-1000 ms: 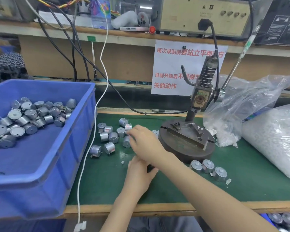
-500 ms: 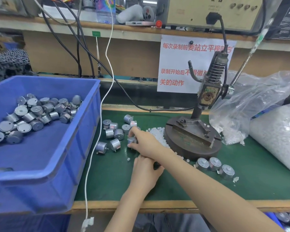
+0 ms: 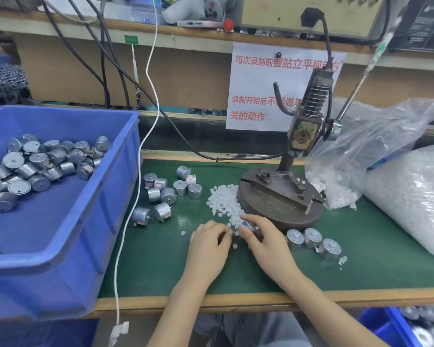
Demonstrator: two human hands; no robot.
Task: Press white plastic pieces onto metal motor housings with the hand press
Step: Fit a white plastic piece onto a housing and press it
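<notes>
My right hand (image 3: 267,242) grips a metal motor housing (image 3: 246,224) just in front of the hand press base (image 3: 273,204). My left hand (image 3: 208,245) is beside it, with fingertips pinched on a small white plastic piece (image 3: 231,232) next to the housing. A loose pile of white plastic pieces (image 3: 223,200) lies on the green mat left of the press. Several bare housings (image 3: 169,194) stand further left. Three housings (image 3: 311,237) sit right of my right hand. The press lever (image 3: 358,83) points up and to the right.
A blue bin (image 3: 68,221) with several housings fills the left side. Plastic bags of white pieces (image 3: 411,196) lie on the right. A white cable (image 3: 125,236) hangs over the mat's left edge. A shelf with cables and equipment runs along the back.
My right hand has drawn back from the cluster of housings with one in its grip, and now meets my left hand in front of the press. The pile of white pieces is uncovered.
</notes>
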